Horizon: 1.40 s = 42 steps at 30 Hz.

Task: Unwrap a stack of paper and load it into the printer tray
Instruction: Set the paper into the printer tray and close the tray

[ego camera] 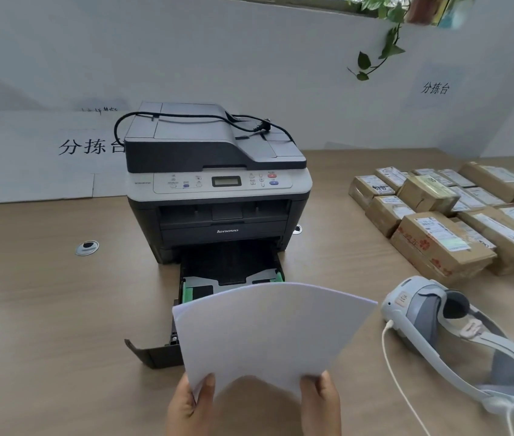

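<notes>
Your left hand (191,404) and right hand (320,404) pinch the near edge of the bare white paper stack (268,335), held above the black pulled-out printer tray (230,272). Loading is in hand: next, lower it flat between the tray's green guides (188,292).

Both bare hands — left hand (191,404), right hand (322,404) — grip the near edge of a white, bowed stack of paper (268,335), held above the pulled-out black printer tray (233,265). The grey-and-white desktop printer (218,190) stands on a tan laminate table (44,294). A white-grey headset (457,338) lies just right; brown cardboard parcels (451,215) beyond.
</notes>
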Each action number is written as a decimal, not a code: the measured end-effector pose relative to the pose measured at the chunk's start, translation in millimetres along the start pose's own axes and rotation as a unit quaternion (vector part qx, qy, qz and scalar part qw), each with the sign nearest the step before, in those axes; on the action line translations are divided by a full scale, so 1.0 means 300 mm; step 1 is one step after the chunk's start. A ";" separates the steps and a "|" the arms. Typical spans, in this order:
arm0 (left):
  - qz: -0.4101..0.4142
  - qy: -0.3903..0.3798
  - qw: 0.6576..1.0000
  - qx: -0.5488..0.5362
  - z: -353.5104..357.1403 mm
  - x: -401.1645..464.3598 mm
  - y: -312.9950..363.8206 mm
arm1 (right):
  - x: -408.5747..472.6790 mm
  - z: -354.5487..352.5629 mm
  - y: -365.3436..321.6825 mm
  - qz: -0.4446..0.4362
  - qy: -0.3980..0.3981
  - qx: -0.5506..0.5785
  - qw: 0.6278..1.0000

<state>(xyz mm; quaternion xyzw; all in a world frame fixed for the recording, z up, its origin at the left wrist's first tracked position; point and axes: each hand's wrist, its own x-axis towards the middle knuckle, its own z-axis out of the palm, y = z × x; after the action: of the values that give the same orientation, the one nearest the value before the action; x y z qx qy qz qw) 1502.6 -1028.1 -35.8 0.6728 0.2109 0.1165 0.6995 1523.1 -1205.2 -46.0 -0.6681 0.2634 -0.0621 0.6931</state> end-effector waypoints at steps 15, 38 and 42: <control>0.043 0.035 0.998 0.019 0.006 -0.024 -0.044 | 0.003 0.004 0.013 -0.012 -0.090 -0.048 0.995; -0.063 0.074 0.984 0.150 0.006 0.046 0.187 | -0.012 -0.026 -0.245 -0.051 -0.051 -0.208 0.976; -0.088 0.064 0.975 0.193 0.004 0.070 0.192 | 0.004 -0.023 -0.256 -0.049 -0.052 -0.232 0.970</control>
<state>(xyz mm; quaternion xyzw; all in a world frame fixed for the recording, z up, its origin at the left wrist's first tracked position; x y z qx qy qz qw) 1528.7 -1015.8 18.3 0.7652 0.3320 0.0547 0.5489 1541.5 -1219.6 27.4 -0.8252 0.2013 0.0022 0.5278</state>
